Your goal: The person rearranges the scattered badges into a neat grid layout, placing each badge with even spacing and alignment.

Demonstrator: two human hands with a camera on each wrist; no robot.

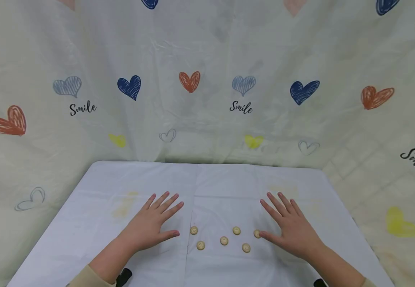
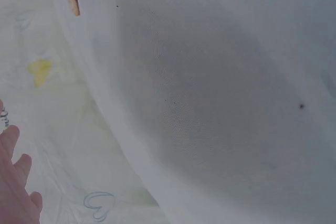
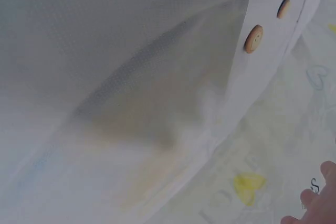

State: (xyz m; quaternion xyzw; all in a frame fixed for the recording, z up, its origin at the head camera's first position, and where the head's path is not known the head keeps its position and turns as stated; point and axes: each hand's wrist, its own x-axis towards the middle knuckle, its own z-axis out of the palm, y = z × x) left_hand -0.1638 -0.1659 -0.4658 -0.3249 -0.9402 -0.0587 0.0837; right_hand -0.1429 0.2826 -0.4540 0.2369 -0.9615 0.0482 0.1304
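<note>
Six round, tan, rimmed buttons (image 1: 223,240) are lying on the table (image 1: 157,175), at three o'clock from the left hand (image 1: 150,227), nine from the right hand (image 1: 295,233); both are showing spread, released fingers (image 1: 173,211).

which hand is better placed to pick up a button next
Probably the right hand: in the head view its thumb tip overlaps the edge of the rightmost button, though contact can't be told. The left hand shows a gap between its thumb and the leftmost button. Both look empty.
</note>
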